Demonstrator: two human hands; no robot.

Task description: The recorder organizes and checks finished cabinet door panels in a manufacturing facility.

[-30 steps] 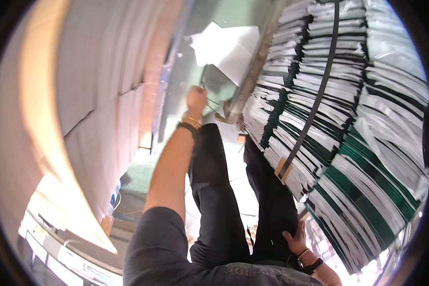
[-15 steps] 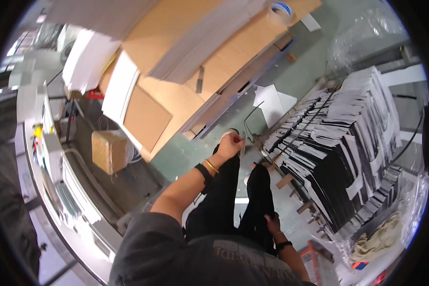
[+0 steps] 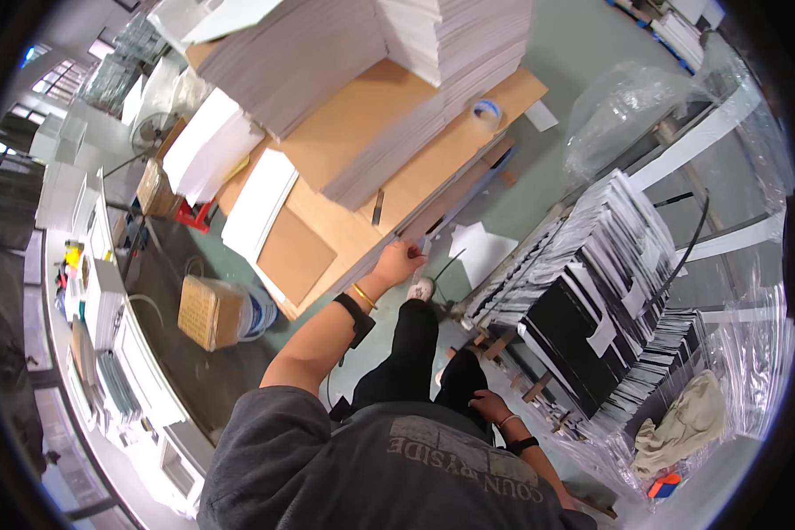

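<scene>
My left hand (image 3: 401, 263) reaches forward beside the near edge of the cardboard-topped pallet (image 3: 322, 210). Its fingers are pinched on a thin translucent strip (image 3: 417, 274) that hangs over the floor. A gold bracelet and a black band circle that arm. Lower down, my right hand (image 3: 491, 407) hangs beside my black trousers, with its fingers loosely apart and nothing visible in them. On the cardboard lie a roll of tape (image 3: 486, 113) and a small dark flat tool (image 3: 378, 208).
Tall stacks of white sheets (image 3: 336, 62) stand on the pallet. To the right is a strapped pile of black and white sheets (image 3: 583, 291), with plastic wrap (image 3: 627, 110) behind. A cardboard box (image 3: 208, 314) sits left. White paper (image 3: 481, 252) lies on the floor.
My view has shifted, showing more of the stacks. My left hand has come up close to the pallet's edge, still pinching the strip. My right hand remains low by my leg.
</scene>
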